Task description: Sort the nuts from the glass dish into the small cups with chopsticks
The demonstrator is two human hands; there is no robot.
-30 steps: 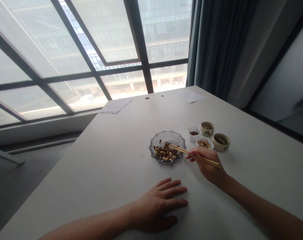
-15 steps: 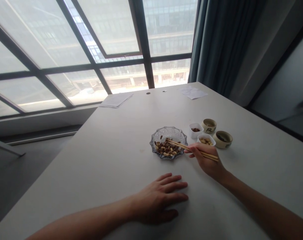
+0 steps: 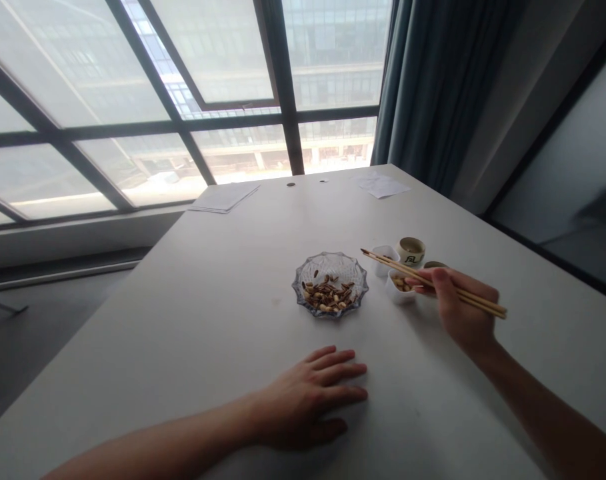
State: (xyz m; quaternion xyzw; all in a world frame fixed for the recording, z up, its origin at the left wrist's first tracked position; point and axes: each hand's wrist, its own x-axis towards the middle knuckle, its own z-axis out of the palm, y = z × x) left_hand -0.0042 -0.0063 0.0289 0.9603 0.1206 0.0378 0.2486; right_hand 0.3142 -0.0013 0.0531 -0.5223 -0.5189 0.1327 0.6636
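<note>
My right hand (image 3: 465, 310) is closed around a pair of wooden chopsticks (image 3: 407, 269). Their tips reach to the left, just beside the farther white cup (image 3: 380, 267), and pinch a small dark piece, perhaps a seed. Below the sticks is the nearer white cup (image 3: 400, 293), holding pale nuts. A scalloped glass bowl (image 3: 355, 268) stands left of these, with a mix of brown seeds and pale nuts (image 3: 330, 297) in it. My left hand (image 3: 315, 397) lies flat on the table in front of the bowl, fingers spread, holding nothing.
Behind the white cups stands a beige ceramic cup (image 3: 410, 253) with a dark character; a second ceramic cup (image 3: 435, 265) is mostly hidden by my right hand. Papers (image 3: 225, 198) and a crumpled sheet (image 3: 383, 185) lie at the far end of the white table (image 3: 183, 320).
My right hand has moved right, lifting the chopsticks out of the glass bowl, with a small dark piece at their tips. My left hand stays on the table. The view has shifted slightly.
</note>
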